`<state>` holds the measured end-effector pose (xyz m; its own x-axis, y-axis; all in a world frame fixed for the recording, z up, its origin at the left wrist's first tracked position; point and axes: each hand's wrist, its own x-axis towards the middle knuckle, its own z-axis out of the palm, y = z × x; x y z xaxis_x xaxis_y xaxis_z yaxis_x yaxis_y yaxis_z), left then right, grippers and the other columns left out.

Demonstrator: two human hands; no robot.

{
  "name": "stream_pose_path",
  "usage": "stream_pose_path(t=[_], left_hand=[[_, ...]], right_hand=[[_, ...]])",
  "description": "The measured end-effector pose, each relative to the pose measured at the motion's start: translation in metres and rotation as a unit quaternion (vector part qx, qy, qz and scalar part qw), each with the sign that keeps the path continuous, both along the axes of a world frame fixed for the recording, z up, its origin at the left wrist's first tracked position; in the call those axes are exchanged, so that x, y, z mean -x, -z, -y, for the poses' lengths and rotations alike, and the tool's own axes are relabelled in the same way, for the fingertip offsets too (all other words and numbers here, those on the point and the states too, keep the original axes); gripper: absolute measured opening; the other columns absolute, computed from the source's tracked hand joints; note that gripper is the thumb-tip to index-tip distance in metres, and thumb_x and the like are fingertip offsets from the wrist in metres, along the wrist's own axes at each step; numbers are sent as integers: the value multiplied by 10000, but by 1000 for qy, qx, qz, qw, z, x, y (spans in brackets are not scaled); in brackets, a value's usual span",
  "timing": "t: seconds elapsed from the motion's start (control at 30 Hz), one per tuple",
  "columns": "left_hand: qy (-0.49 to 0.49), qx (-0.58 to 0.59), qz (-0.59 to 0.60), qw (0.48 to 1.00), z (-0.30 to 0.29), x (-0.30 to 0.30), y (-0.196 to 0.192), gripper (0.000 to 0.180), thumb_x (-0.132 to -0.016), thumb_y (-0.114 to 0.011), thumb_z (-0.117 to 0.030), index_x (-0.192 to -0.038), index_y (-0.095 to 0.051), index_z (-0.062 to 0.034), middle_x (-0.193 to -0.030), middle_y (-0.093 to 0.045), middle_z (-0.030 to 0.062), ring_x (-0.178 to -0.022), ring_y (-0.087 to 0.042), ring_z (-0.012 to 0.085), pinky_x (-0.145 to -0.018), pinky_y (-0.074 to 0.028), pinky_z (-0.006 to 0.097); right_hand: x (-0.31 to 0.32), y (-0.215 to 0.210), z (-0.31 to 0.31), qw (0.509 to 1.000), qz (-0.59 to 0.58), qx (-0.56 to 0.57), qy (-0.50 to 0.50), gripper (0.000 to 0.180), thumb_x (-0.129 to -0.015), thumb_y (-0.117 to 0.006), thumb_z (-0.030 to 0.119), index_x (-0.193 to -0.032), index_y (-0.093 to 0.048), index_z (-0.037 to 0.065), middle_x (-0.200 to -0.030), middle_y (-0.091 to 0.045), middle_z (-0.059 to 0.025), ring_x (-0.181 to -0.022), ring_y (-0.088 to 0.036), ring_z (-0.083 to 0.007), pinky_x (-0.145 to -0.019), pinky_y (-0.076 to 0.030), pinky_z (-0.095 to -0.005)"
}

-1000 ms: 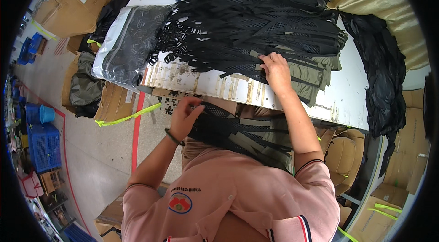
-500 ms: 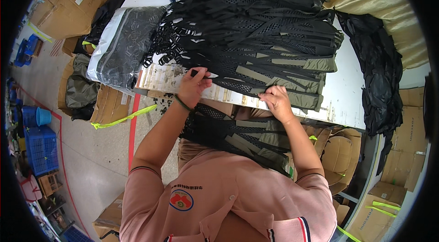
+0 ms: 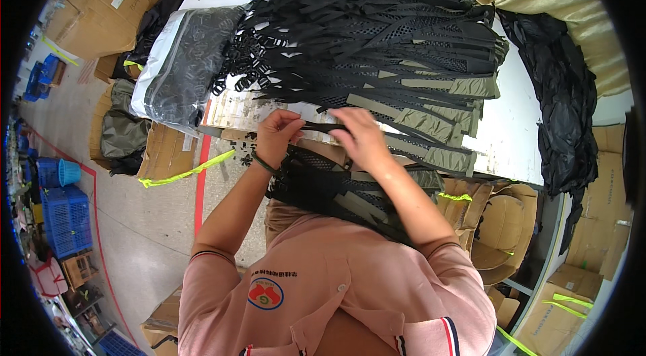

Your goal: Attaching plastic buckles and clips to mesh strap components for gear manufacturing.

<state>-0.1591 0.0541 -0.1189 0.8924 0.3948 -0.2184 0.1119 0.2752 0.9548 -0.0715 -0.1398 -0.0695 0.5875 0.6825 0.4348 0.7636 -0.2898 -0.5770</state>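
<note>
A black webbing strap [image 3: 321,126] stretches between my hands at the table's near edge. My left hand [image 3: 277,137] pinches its left end between thumb and fingertips. Around the strap farther right closes my right hand [image 3: 363,135], thumb below and fingers above. The strap seems to belong to a black mesh and olive fabric panel [image 3: 441,154] lying along the edge. Beyond it is a thick pile of similar panels [image 3: 383,40] with loose straps. Small black plastic buckles [image 3: 249,63] lie at the pile's left. My fingers hide whatever is at the strap's tip.
A clear bag of black buckles [image 3: 192,63] rests on the white table [image 3: 518,134] at left. More panels [image 3: 336,188] lie across my lap. Black fabric [image 3: 555,87] drapes over the right side. Cardboard boxes [image 3: 171,147] stand at left and at right; blue crates [image 3: 67,218] are far left.
My right hand has moved left along the strap, closer to my left hand. The left hand has come slightly nearer me, and the dark pointed item it held no longer shows.
</note>
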Motion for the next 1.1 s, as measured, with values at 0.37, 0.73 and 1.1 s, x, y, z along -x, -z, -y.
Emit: stream_pose_path(t=[0.37,0.73,1.1], left_hand=[[-139,-429,27,892,-106,-17,9,185,-794,-703,-105,-945,-610,-53,-784,-584,37,-649,-542,130,-593,-459,271],[-77,-571,-62,815,-134,-27,0,353,-693,-793,-165,-930,-574,-22,-824,-585,144,-765,-596,287,-681,-480,374],[125,234,39,963,-24,21,-17,173,-902,-545,-20,-1064,-603,-37,-865,-626,41,-730,-623,135,-655,-515,255]], right_hand=[[-7,45,-48,952,-304,2,-30,116,-840,-633,129,-890,-635,24,-792,-646,-116,-712,-626,-228,-649,-478,-314],[-20,52,-50,967,-234,-5,-99,152,-830,-646,150,-938,-653,42,-822,-651,-101,-726,-623,-233,-676,-486,-311],[-16,11,-38,837,-543,16,-66,137,-884,-611,103,-977,-648,10,-756,-595,28,-692,-520,-45,-637,-445,-204]])
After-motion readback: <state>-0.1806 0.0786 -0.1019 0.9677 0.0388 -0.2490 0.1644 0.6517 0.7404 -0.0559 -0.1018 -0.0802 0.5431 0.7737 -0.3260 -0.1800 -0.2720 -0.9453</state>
